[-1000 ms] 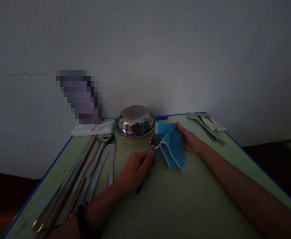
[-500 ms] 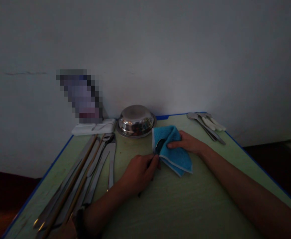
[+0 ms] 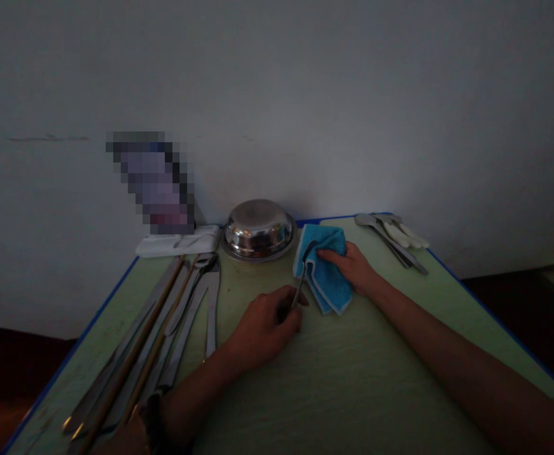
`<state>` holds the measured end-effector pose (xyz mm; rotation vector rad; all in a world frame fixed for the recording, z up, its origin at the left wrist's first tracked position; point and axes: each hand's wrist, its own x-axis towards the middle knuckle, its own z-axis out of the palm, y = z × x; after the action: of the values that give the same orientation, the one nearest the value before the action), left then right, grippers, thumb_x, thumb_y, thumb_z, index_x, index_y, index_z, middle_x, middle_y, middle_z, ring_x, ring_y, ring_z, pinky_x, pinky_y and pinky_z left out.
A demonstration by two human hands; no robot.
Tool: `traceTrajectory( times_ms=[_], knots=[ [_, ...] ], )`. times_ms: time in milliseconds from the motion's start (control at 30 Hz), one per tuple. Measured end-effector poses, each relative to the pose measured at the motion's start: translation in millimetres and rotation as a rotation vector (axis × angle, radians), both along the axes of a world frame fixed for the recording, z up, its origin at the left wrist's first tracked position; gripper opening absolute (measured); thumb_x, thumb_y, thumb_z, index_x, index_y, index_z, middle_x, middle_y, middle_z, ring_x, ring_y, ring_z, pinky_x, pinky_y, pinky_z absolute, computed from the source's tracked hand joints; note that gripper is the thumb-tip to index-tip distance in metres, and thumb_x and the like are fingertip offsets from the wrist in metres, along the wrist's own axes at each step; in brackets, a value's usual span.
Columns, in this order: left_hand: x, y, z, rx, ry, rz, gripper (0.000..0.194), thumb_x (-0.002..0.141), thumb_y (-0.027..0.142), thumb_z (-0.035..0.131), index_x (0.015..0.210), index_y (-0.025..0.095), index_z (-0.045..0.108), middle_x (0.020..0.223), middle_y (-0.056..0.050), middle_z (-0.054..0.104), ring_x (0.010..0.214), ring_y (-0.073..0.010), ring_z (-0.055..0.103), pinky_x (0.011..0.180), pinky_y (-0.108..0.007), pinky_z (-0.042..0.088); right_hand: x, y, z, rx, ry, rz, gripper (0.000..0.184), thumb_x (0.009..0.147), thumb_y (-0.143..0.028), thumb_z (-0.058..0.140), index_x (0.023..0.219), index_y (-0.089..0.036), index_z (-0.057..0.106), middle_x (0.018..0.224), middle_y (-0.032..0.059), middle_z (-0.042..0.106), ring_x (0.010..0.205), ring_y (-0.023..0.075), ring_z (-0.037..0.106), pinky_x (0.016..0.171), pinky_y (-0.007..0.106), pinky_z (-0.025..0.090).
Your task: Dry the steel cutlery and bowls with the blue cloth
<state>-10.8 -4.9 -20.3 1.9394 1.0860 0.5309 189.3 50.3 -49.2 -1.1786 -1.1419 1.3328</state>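
The metal bowl [image 3: 259,227] lies upside down near the wall [image 3: 352,114], w/ a wide rim at its base; what is under it, I can't tell. To its L is a flat white case [image 3: 201,240], w/ a tilted pixelated panel [image 3: 153,183] above; any writing on the panel can't be read.

The tabletop [image 3: 366,373] is pale green w/ blue edge. The wall is grey, w/ a dark scuff [image 3: 47,138] at L. On L side lie long metal utensils [image 3: 213,316] & brown sticks [image 3: 165,294]; at far R, a smaller utensil group [image 3: 412,260] w/ some white handles.

L hand [image 3: 270,325], w/ dark bracelet [image 3: 153,420], has its fingers curled closed round the handle of the spoon [image 3: 300,284]. R hand [image 3: 355,268] pinches the blue cloth [image 3: 326,278], thumb on top, fingers partly hidden. The spoon's head is against the cloth, btwn both hands, above the tabletop.
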Motion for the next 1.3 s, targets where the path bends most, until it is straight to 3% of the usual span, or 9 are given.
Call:
traceTrajectory(
  times_ms=[133,233,367,500,733,867,1000,1133,1300],
  knots=[
    [2,2,-3.0,-0.026,-0.141,0.197,0.031,0.088,0.031,0.037,0.111,0.014,0.051,0.066,0.001,0.058,0.049,-0.0108,0.049,0.048,-0.021,0.039,0,3,-1.0,-0.018,0.066,-0.171,0.024,0.065,-0.035,0.067,0.084,-0.021,0.065,0.081,0.0013,0.071,0.073,0.0197,0.066,0.071,0.034,0.052],
    [4,3,-4.6,-0.006,-0.190,0.270,0.037,0.089,0.034,0.037,0.118,0.013,0.048,0.062,0.003,0.055,0.046,-0.0103,0.047,0.046,-0.021,0.039,3,4,-0.9,-0.040,0.073,-0.156,0.023,0.064,-0.033,0.068,0.083,-0.021,0.064,0.081,0.0012,0.071,0.072,0.0198,0.066,0.072,0.035,0.052],
    [2,2,-4.8,0.074,-0.126,0.256,0.036,0.089,0.034,0.041,0.117,0.016,0.055,0.057,0.004,0.052,0.051,-0.0114,0.050,0.049,-0.020,0.039,8,5,-2.5,-0.006,-0.007,0.011,0.035,0.059,-0.031,0.073,0.090,-0.021,0.064,0.089,0.0026,0.071,0.076,0.0193,0.066,0.076,0.037,0.052],
    [-1,3,-5.3,0.128,-0.093,0.262,0.034,0.087,0.033,0.044,0.113,0.019,0.061,0.060,0.002,0.056,0.059,-0.0137,0.055,0.055,-0.021,0.043,11,6,-4.2,0.047,-0.096,0.074,0.038,0.058,-0.032,0.075,0.092,-0.020,0.064,0.094,0.0038,0.070,0.080,0.0193,0.065,0.079,0.038,0.051],
    [-3,5,-6.3,0.067,-0.103,0.253,0.039,0.088,0.037,0.041,0.117,0.018,0.059,0.048,0.005,0.049,0.046,-0.0132,0.049,0.047,-0.022,0.038,10,3,-2.8,0.084,-0.143,0.062,0.035,0.060,-0.038,0.074,0.090,-0.022,0.065,0.090,0.0025,0.070,0.079,0.0186,0.065,0.077,0.036,0.051],
    [-1,4,-3.4,0.033,-0.105,0.230,0.041,0.089,0.038,0.038,0.115,0.016,0.059,0.051,0.005,0.044,0.046,-0.0110,0.043,0.045,-0.020,0.035,8,1,-2.5,0.063,-0.182,0.018,0.031,0.068,-0.049,0.064,0.080,-0.021,0.064,0.072,-0.0001,0.068,0.063,0.0164,0.062,0.065,0.032,0.050],
    [1,2,-0.5,-0.011,-0.084,0.175,0.040,0.090,0.039,0.034,0.107,0.015,0.061,0.052,0.006,0.042,0.046,-0.0103,0.042,0.045,-0.020,0.033,6,1,-2.6,0.022,-0.175,0.001,0.039,0.070,-0.059,0.056,0.064,-0.021,0.057,0.055,-0.0025,0.059,0.050,0.0138,0.055,0.052,0.028,0.046],
    [1,3,-1.7,-0.011,-0.041,0.172,0.040,0.091,0.041,0.031,0.096,0.015,0.063,0.051,0.006,0.042,0.047,-0.0105,0.042,0.047,-0.021,0.033,5,3,-2.7,-0.023,-0.114,-0.068,0.043,0.069,-0.063,0.054,0.071,-0.021,0.060,0.063,-0.0004,0.064,0.063,0.0174,0.061,0.063,0.030,0.049],
    [0,4,-2.4,0.002,0.024,0.109,0.039,0.091,0.040,0.031,0.092,0.016,0.062,0.051,0.005,0.041,0.049,-0.0118,0.044,0.049,-0.022,0.033,3,8,-3.9,-0.079,0.106,-0.137,0.049,0.070,-0.066,0.050,0.088,-0.022,0.063,0.080,0.0041,0.070,0.081,0.0216,0.064,0.075,0.036,0.050]
  ],
)
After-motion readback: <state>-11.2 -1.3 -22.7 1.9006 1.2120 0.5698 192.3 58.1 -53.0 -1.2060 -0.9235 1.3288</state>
